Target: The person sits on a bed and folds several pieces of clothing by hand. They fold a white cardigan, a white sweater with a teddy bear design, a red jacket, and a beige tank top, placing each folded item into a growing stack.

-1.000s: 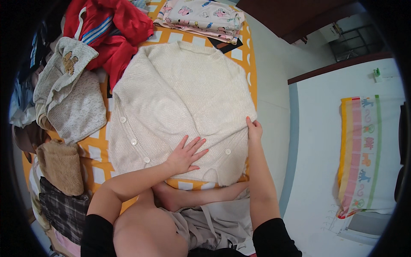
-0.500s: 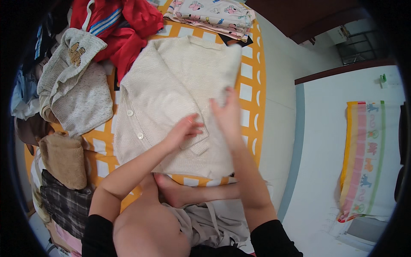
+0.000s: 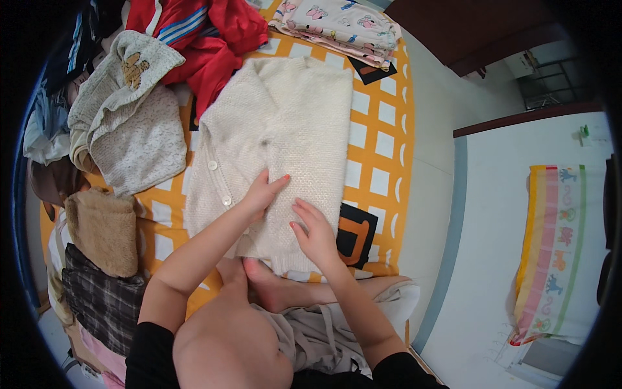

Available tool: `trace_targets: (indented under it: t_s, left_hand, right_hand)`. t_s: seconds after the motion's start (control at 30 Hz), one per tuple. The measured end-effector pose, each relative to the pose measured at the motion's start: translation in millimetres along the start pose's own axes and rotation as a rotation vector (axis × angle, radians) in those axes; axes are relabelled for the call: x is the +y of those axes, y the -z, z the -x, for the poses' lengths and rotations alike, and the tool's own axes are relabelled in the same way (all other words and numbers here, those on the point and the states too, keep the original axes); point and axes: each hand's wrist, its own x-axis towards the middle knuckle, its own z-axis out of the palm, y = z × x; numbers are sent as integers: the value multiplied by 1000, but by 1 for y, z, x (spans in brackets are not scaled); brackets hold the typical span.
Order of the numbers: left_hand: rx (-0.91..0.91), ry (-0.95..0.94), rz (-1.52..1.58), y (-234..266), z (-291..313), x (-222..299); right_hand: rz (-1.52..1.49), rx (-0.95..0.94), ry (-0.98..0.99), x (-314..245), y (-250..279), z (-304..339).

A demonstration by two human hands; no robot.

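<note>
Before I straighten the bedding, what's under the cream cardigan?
Around the cream cardigan, an orange-and-white sheet shows beyond its edges, with a black patch at lower right; whatever lies under its middle is covered.

Here's your cream knit cardigan against an orange-and-white checked bedsheet, that red garment flashing blue-and-white stripes, dark plaid cloth, and your black sleeves!

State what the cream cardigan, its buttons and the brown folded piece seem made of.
Cream cardigan: soft, matte knit, perhaps wool or a blend, judging by the fuzzy, visible stitches. Buttons: probably plastic, going by their smooth, pale faces. Brown folded piece: likely matte synthetic plush, from its furry pile.
</note>
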Motion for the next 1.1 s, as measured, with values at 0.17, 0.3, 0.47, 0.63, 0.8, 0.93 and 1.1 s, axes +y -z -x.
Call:
trace_targets:
  t_s: [0.17,0.3,0.47,0.63,0.8,0.93,1.1]
  left_hand:
    - [232,-448,-663,-16,-3,34]
    - [265,-617,-715,20,5,88]
    - [362,-494,-477,96,12,100]
    - [334,-213,-542,131,34,76]
    - [0,-111,-605,137,83,54]
    - [12,54,-117,158,106,56]
    - [124,34,-743,170,106,60]
  right_hand:
    - [-12,191,78,-23,-4,-2]
    - [-87,155,118,-42,-10,-23]
    - [-53,69,173,-48,-32,-45]
    - [-135,49,3,-30,-44,-51]
    - [205,213,46,-9,-47,-28]
    - [118,238,-102,2,-56,-14]
    - [-141,187,-363,11,-62,-3]
